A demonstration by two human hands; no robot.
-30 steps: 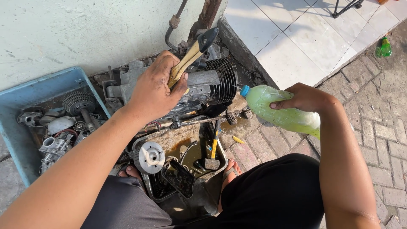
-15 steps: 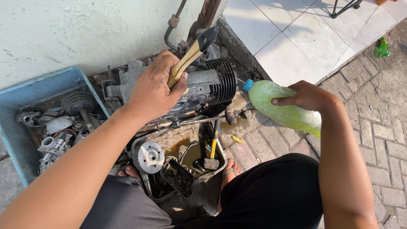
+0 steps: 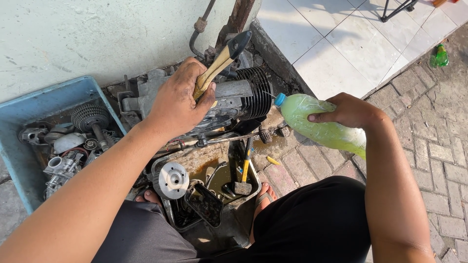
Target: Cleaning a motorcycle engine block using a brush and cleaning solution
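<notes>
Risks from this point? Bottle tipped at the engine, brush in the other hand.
1. The right hand holds the green plastic bottle tilted, its blue nozzle beside the black finned cylinder; liquid could miss the dirty metal tray and wet the brick paving.
2. The left hand grips the wooden-handled brush; bare hands may get splashed.

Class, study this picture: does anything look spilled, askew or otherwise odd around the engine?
Yes. A wet patch darkens the paving bricks beside the finned cylinder, just below the tilted green bottle in the right hand. Murky brown liquid pools in the metal tray.
</notes>
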